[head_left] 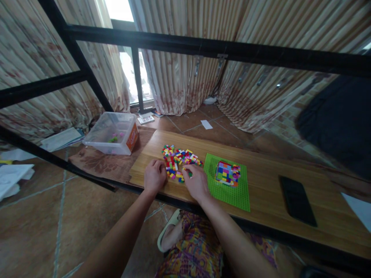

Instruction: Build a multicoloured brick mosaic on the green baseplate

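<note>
A loose pile of small toy building bricks (181, 156) in many colours lies on the wooden board. At the pile's left edge my left hand (155, 175) rests with curled fingers, and whatever they may hold is hidden. My right hand (197, 181) bends over the pile's near right side. Its fingers are drawn in near a few small bricks, too small to tell which is gripped. Just right of that hand lies a green studded baseplate (213, 189), bearing a multicoloured block of joined bricks (227, 173).
A clear plastic box (108, 133) with a few green and pink pieces stands on a brown mat (95, 164) at left. A black phone (298, 200) lies on the board's right part. Black metal bars (174, 40) cross above the board's far side.
</note>
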{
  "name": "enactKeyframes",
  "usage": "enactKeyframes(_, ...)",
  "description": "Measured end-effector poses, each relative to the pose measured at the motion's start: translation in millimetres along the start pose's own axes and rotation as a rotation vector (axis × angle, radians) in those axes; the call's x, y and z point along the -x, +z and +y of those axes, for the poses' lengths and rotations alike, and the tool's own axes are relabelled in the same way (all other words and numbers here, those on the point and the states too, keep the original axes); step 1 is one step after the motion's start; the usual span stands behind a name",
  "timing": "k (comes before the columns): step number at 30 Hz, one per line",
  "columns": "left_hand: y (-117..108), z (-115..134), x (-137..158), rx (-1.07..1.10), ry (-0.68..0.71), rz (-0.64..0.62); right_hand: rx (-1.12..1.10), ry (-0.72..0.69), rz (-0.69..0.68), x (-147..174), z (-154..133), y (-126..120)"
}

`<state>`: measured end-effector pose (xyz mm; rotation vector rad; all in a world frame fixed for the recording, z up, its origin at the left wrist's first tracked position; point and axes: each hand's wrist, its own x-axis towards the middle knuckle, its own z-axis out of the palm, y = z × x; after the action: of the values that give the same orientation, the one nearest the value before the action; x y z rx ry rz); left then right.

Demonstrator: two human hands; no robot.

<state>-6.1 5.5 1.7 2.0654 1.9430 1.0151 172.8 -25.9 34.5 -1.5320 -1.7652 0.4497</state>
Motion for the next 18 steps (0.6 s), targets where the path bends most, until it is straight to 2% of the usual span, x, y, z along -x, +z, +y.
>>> enactKeyframes(4,0,-1,0,0.010,0.002,0.005,-0.287,0.170,0.021,27,-2,-7)
enactKeyframes(8,-2,0,-1,0.000,0.001,-0.002,-0.421,0.279,0.048,47,2,-19)
enactKeyframes(18,-2,-2,-3,-0.011,0.015,0.003,-0.392,0.444,0.230,86,55,-61)
